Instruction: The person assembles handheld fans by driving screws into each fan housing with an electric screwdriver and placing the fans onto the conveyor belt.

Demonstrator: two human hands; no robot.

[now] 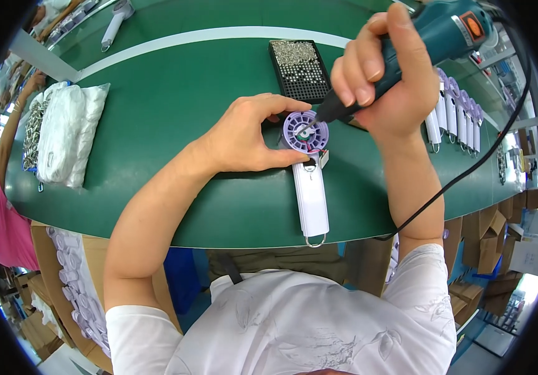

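Head cam shows the left hand (244, 140) pinching the purple round fan head (305, 131) on the green table (175, 112), its white handle (311, 200) running back toward the person, while the right hand (387, 75) is fisted around a teal electric screwdriver (434, 31) angling in from the upper right, bit on the hub.

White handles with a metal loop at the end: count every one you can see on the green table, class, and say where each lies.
1 lies complete: the white handle below the purple disc, held by the left hand. More may stand in the row at right, too blurred to count.
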